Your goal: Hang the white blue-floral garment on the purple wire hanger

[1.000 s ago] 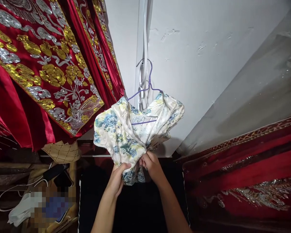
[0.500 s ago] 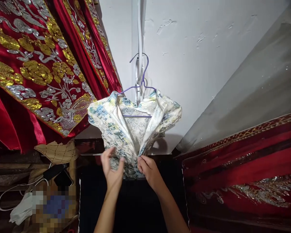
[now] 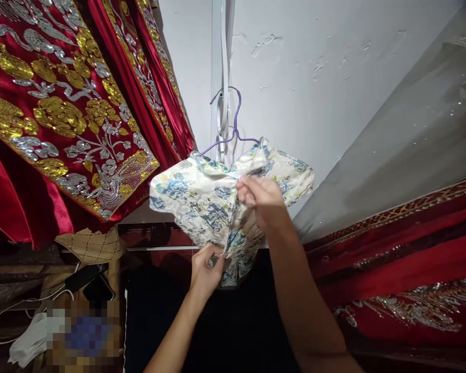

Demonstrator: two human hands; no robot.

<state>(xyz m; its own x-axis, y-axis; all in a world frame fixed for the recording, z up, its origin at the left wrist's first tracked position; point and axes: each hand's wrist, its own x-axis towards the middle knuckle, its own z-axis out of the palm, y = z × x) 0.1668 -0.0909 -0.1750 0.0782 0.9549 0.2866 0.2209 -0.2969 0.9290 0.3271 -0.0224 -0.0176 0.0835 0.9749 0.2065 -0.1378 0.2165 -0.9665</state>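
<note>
Flanking floral garment (image 3: 202, 199): red embroidered robes (image 3: 62, 114), wall (image 3: 314, 77).

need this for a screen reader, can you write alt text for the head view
Two bare hands work a floral garment hanging on a purple hanger against a white wall: the left hand pinches its lower edge, the right hand grips the cloth near the collar. Red robes with gold and silver embroidery hang to the left.
</note>
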